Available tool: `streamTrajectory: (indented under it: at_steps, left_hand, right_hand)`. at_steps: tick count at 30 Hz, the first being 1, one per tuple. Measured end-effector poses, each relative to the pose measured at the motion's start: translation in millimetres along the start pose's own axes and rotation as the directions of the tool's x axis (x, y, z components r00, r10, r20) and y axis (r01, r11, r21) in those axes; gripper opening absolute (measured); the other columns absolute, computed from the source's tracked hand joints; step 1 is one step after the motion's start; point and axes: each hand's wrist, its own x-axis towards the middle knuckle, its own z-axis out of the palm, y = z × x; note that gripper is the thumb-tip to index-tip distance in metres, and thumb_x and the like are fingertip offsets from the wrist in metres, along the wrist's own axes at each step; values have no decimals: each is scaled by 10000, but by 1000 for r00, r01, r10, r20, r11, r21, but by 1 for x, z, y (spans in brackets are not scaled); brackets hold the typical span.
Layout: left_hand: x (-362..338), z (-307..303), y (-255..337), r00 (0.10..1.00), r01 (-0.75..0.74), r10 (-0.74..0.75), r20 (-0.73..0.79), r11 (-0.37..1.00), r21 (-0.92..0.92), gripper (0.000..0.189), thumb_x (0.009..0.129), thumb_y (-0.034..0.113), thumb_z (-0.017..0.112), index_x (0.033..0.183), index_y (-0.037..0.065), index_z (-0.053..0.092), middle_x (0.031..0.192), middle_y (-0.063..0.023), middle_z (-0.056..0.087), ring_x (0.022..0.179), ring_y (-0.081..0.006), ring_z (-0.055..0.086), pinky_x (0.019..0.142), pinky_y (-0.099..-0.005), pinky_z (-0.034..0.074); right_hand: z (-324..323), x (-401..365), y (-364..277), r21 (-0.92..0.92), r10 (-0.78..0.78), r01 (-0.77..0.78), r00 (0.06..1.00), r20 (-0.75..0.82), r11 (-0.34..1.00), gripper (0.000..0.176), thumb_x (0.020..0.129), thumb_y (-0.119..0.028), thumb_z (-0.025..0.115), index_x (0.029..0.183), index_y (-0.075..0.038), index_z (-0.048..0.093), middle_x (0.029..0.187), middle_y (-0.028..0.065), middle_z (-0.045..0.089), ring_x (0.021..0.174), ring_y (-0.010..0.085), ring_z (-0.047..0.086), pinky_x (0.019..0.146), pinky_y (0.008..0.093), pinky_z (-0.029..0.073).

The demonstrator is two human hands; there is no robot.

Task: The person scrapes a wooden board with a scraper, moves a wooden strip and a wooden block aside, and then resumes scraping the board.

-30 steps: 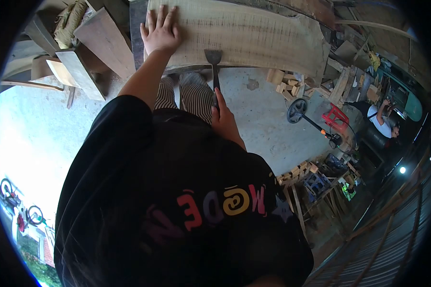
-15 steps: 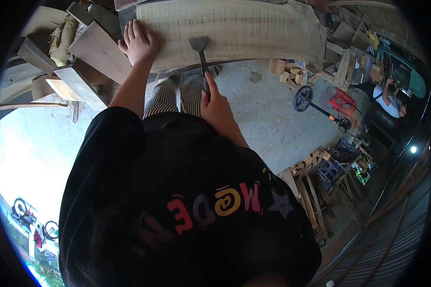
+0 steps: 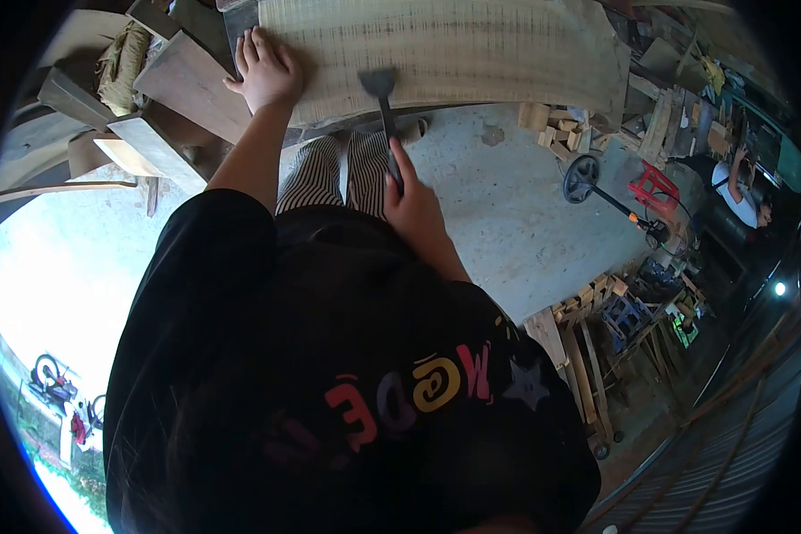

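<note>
A long pale wooden slab [image 3: 472,53] with dark grain streaks stretches across the top of the view. On its left end my left hand [image 3: 270,76] lies flat, fingers spread towards the far side. My right hand [image 3: 412,203] is wrapped round the handle of a dark scraper [image 3: 379,84], with the index finger stretched along the shaft. The scraper's wide, flat blade is over the slab's near half, to the right of my left hand.
Boards [image 3: 191,84] lean at the left beside a woven bundle [image 3: 122,69]. Small wood blocks [image 3: 556,127] lie on the floor beyond the slab's near edge. To the right are a wheeled tool [image 3: 583,180], a red stool [image 3: 654,187] and another person [image 3: 737,191].
The whole view has shifted slightly, putting most things a little further right. Both hands keep their hold, and the scraper stays over nearly the same part of the slab.
</note>
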Motion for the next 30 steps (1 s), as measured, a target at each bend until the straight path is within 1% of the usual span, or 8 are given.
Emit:
streamTrajectory:
  at_steps: [1,3,6,10,13,16,18,30]
  left_hand:
    - [-1,-1,0,1000,-2,2,-3,1000,8,597,913,385,377,1440,116,299,1513,-55,292,1421,-204,197,1020,-707,166]
    - [-2,-1,0,1000,-1,1,-7,1000,-7,594,912,384,380,1435,112,305,1510,-60,296,1419,-207,202,1021,-691,187]
    - [-1,-3,0,999,-20,19,-29,999,-49,590,911,380,385,1428,105,312,1505,-67,304,1415,-213,212,1018,-653,228]
    - [-1,0,-2,999,-26,26,-28,999,-31,591,912,376,383,1428,99,308,1504,-69,306,1414,-218,215,1009,-606,274]
    - [-1,-1,1,999,-21,21,-34,1000,-21,592,913,378,380,1430,101,307,1504,-68,306,1415,-215,214,1008,-597,279]
    - [-2,-3,3,1000,-7,7,-27,1000,-17,595,913,386,378,1433,105,305,1502,-67,308,1416,-209,213,1007,-591,280]
    - [-2,-4,4,1000,-2,2,-27,1000,-17,597,913,388,378,1433,104,304,1502,-66,309,1417,-207,211,1008,-590,280]
    - [0,2,-3,998,-7,2,-64,997,-74,568,911,376,396,1418,123,350,1495,-53,334,1405,-190,246,1010,-586,276]
  right_hand:
    - [2,18,-4,1,0,0,1000,9,1000,548,913,-176,508,1428,-196,321,903,247,655,778,454,621,683,512,518]
    - [0,60,-25,-203,193,-178,980,56,963,559,915,-181,508,1435,-212,304,860,236,661,761,444,629,680,508,528]
    - [-2,82,-37,-228,226,-207,972,59,951,568,917,-184,510,1440,-227,293,831,233,662,753,441,633,668,515,528]
    - [3,40,-9,-236,190,-170,980,65,957,566,916,-187,517,1438,-226,300,825,234,661,743,439,634,674,511,531]
    - [5,22,-1,-117,2,-5,1000,-29,993,565,919,-190,516,1439,-229,300,835,236,663,744,437,637,680,491,541]
    - [1,55,-15,-118,14,-16,1000,-17,993,559,924,-187,504,1442,-221,298,878,251,663,784,430,646,694,476,544]
    - [-12,106,-40,-206,243,-219,965,101,954,555,926,-184,494,1444,-212,296,928,270,656,843,422,648,708,474,540]
    - [-18,121,-31,-216,132,-116,990,59,969,548,908,-191,504,1426,-222,329,929,272,651,865,437,634,759,487,524]
